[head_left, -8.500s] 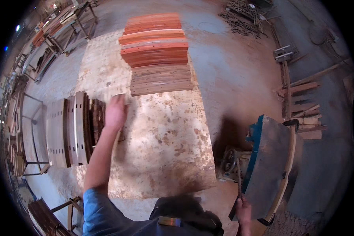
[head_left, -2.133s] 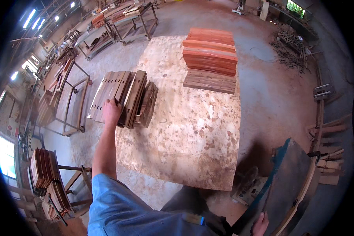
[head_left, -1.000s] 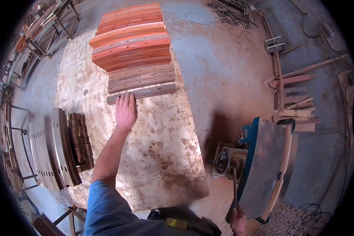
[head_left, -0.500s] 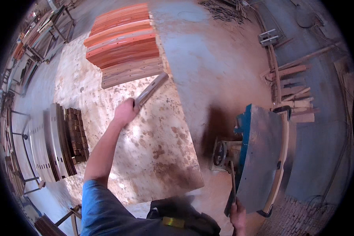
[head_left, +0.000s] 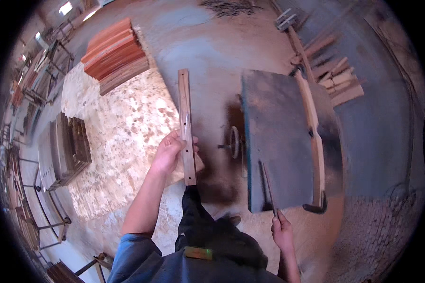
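Observation:
In my left hand point(head_left: 166, 154) is a brown wooden slat point(head_left: 185, 101) with a row of small holes along its face. The fingers wrap around it below its middle, and it points away from me, to the left of a machine with a flat dark metal table point(head_left: 281, 127). My right hand point(head_left: 283, 231) grips the near end of a thin stick point(head_left: 268, 185). That stick slants over the near part of the metal table. A pale wooden fence point(head_left: 310, 111) with a notch runs lengthwise along the table's right side.
Left of me lies a worn, blotchy panel point(head_left: 123, 127). Stacked reddish slats point(head_left: 112, 49) sit at its far end, darker drilled slats point(head_left: 56, 155) at its left. A handwheel point(head_left: 234, 142) sticks out from the machine's left side. Loose wood pieces point(head_left: 337, 82) lie beyond the fence.
My left hand has brought the slat from above the panel rightward, nearer the machine, and turned it lengthwise. The view has shifted right. The stick stays in my right hand.

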### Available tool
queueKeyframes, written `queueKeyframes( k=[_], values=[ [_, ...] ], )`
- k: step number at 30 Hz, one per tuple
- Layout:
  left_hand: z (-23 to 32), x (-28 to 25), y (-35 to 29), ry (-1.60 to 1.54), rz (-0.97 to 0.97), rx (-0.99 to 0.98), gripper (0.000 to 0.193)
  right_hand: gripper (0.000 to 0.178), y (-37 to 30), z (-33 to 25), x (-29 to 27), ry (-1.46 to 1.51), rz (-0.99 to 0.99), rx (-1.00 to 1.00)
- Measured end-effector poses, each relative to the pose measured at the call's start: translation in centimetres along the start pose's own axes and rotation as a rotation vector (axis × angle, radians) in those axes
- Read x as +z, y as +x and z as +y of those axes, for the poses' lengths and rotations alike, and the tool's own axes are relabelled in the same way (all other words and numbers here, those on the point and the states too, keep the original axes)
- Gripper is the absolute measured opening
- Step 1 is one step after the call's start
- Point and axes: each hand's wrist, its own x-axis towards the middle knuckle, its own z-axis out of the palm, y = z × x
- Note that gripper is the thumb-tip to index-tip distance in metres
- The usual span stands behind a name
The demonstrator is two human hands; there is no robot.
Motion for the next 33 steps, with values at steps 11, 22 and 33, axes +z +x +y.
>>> queueKeyframes(
  k=[11,22,33],
  values=[
    [-17.2,20.9,-5.1,0.349,0.047,-0.02,0.049,0.046,-10.5,14.4,-9.7,0.177,0.173,0.093],
    [-30.1,33.3,-9.4,0.699,-0.105,-0.048,0.054,0.046,-16.5,20.9,-12.2,0.222,0.298,0.281],
    [-32.3,36.7,1.1,1.456,-0.246,0.016,0.046,0.045,-17.3,19.8,-14.1,0.292,0.246,0.23]
  ],
)
